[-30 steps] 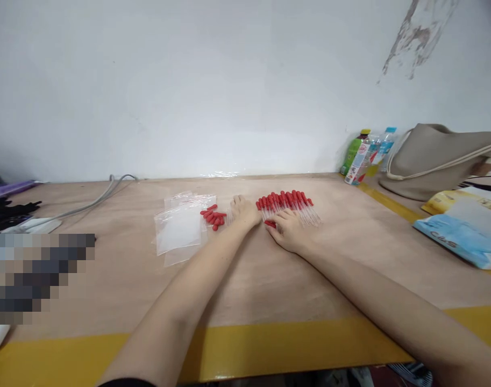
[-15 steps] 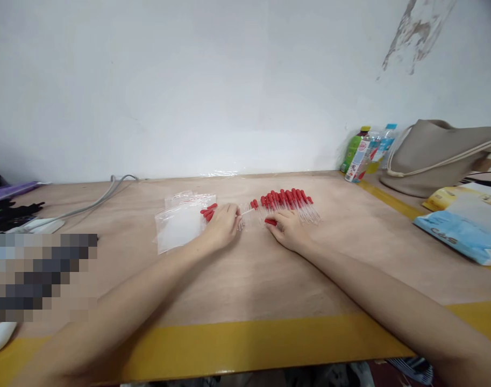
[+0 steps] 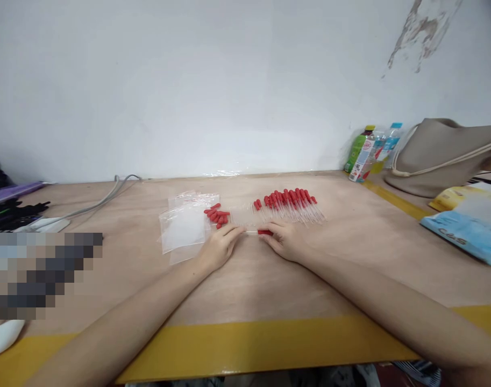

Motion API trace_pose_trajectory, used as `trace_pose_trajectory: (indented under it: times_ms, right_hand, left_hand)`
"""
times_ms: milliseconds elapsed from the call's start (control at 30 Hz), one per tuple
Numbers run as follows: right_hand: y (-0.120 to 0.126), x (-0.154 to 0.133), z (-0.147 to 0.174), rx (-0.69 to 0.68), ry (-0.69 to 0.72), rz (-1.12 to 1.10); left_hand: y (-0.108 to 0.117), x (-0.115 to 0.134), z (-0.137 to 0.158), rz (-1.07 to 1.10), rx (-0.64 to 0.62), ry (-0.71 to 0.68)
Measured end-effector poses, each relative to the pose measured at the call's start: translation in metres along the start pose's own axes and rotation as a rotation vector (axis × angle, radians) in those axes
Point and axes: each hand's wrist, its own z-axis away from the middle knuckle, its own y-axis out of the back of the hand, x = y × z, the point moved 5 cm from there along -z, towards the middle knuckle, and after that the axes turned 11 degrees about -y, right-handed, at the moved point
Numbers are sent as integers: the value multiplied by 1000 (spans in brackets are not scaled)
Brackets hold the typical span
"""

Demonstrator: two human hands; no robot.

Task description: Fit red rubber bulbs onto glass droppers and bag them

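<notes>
L hand [image 3: 224,245] pinches clear tube [image 3: 251,233], R hand [image 3: 286,239] grips red bulb [image 3: 265,232]; both btwn hands. Tube prob. light, stiff, slick, poss. fragile: best held nr bulb. Bulb likely soft, grippy.

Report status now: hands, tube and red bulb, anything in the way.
Left hand gripping thin clear tube. Right hand pinching red bulb at tube's end, join unclear. Nothing visibly in the way; loose red bulbs just beyond left hand.
</notes>
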Motion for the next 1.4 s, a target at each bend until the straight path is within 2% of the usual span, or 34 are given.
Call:
trace_pose_trajectory:
  times_ms: [600,1067,1167,1300,1400]
  right_hand:
    - [-4,0,4,13,91,7]
    - [-12,-4,7,5,194,235]
    - [-10,-4,5,8,200,241]
    - [-4,1,0,-2,136,158]
    - [-1,3,-1,-7,116,169]
  left_hand:
    - [-1,4,1,-8,12,-125]
    - [-4,13,-1,-182,-115,-187]
    - [-2,12,-1,-156,-67,-174]
    - [4,5,-2,-94,37,-91]
    - [5,2,-2,-90,29,-59]
